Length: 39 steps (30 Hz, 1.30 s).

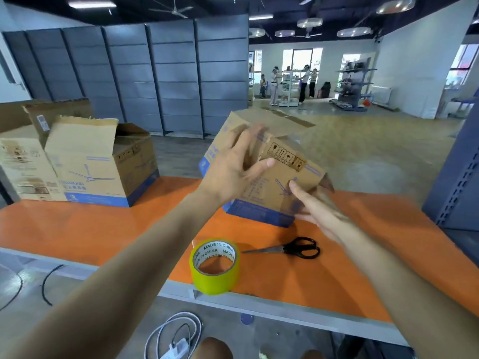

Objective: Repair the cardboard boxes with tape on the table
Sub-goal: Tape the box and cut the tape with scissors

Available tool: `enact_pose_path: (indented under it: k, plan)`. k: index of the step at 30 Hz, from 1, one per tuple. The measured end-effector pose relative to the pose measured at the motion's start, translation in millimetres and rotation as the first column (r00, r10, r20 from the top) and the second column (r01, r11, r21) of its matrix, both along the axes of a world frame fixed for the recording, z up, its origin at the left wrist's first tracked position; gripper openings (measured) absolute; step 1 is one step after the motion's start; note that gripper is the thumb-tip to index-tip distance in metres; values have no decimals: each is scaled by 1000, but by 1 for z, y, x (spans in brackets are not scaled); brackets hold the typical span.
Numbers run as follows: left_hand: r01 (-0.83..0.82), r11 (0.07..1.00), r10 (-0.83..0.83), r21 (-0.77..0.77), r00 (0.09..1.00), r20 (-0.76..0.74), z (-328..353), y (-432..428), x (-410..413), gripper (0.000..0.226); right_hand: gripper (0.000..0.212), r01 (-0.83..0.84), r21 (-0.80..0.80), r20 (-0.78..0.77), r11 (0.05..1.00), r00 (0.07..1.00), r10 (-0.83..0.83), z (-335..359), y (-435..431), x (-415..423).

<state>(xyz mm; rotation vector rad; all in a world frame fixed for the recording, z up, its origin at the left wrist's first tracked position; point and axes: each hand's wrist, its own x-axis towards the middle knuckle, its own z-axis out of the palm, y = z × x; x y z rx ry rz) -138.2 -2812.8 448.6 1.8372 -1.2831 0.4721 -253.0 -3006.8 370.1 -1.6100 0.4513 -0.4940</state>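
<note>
From the head camera, a brown corrugated cardboard box with a blue band along its base (pixel 290 159) is seen near the middle of an orange table top with a grey front edge (pixel 103 229). The box is tilted, one corner turned toward the camera, and its blue lower edge is down at the orange surface. Black handling symbols are printed on its near face.

The left hand (pixel 233 172) is laid against the upper left part of this box with the fingers spread wide and nearly straight. The thumb is stretched across the near face. The fingertips are blurred, so it cannot be told whether they hook over an edge. The right hand (pixel 313 206) is held flat and loose, its straight fingers touching the lower right part of the same face. Nothing is gripped by it.

A roll of yellow-green packing tape printed with black lettering (pixel 215 281) is stood at the near edge of the table, just below the box. A pair of black-handled scissors (pixel 293 248) is laid closed just to the right of the roll, blades pointing left.

At the far left of the table, a second, open cardboard box with a torn raised flap (pixel 103 172) is placed. A third printed carton (pixel 23 164) is set just beside it.

A white cable with a plug (pixel 176 332) is coiled on the floor below. Grey partition panels (pixel 168 73) are stood behind the table, and several people (pixel 274 84) are seen far off by shelving.
</note>
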Motion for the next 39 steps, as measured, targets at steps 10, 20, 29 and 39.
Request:
enact_pose_path:
  k: [10, 20, 29, 39]
  plan:
    - [-29, 968, 36, 251, 999, -23, 27, -20, 17, 61, 72, -67, 0, -330, 998, 942, 63, 8, 19, -18]
    - [-165, 812, -5, 560, 958, 288, 29, -35, 8, 56, 32, -122, -219, -536, 968, 844, -15, -6, 18, -28]
    - [-157, 855, -3, 494, 952, 307, 30, -43, -1, 49, 16, 227, -653, -14, 723, 950, -311, 20, 0, -52]
    - [-284, 863, 157, 419, 937, 312, 20, -22, -4, 43, 32, 398, -777, 215, 488, 896, -388, 56, 17, -39]
